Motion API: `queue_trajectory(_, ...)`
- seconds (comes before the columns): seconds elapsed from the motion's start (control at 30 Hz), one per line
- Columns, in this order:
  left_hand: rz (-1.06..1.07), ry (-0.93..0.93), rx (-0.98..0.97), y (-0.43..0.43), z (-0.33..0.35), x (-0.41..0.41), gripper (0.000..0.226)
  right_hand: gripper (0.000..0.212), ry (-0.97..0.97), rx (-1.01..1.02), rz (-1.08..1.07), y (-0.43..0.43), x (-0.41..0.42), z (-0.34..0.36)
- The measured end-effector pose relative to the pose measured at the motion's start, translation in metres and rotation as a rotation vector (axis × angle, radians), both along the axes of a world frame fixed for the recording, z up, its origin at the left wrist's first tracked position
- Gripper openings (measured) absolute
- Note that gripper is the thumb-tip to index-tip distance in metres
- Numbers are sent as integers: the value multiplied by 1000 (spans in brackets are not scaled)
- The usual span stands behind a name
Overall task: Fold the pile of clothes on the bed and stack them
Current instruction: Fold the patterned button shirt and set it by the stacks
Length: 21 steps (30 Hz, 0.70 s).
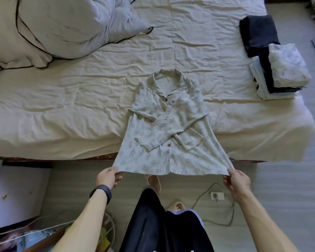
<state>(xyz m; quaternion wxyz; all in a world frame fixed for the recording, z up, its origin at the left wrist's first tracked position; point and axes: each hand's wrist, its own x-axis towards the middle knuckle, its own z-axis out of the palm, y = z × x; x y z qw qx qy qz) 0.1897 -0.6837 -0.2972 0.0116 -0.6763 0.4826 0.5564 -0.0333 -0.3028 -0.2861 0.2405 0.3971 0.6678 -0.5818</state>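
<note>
Pinching the shirt (164, 124) hem, left hand (108, 177) and right hand (237, 180) hang over floor (280, 197) beside the creased bed (71, 106)

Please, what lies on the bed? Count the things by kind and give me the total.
Spread-out printed shirt: 1
Piles of folded clothes: 2 (dark pile, mixed pile)
Heap of bedding: 1
Total: 4

One wide-angle view, worn on the person's head, looks forward and steeply down from beside the edge of the bed (80, 110). The bed fills the upper half and the floor (284, 197) the lower. The view is near: the left hand (107, 178) and right hand (236, 182), holding the shirt (164, 124), sit low in the middle. The forearms and legs (153, 224) rise from the bottom edge.
</note>
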Motion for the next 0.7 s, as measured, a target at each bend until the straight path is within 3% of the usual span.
queue_trajectory(0.17, -41, 111, -73, -44, 15, -55, 25, 22, 143, -15, 30, -30, -56, 8)
queue_trajectory(0.37, -210, 229, -188, -130, 33, -192, 14, 32, 257, -101, 186, -109, -182, 12)
queue_trajectory(0.53, -518, 213, -284, -193, -2, -314, 38, 47, 402, 221, 509, -180, -297, -28)
queue_trajectory(0.7, -617, 77, -541, -240, -81, -418, 13, 27, 450, 477, 679, -230, -394, -102)
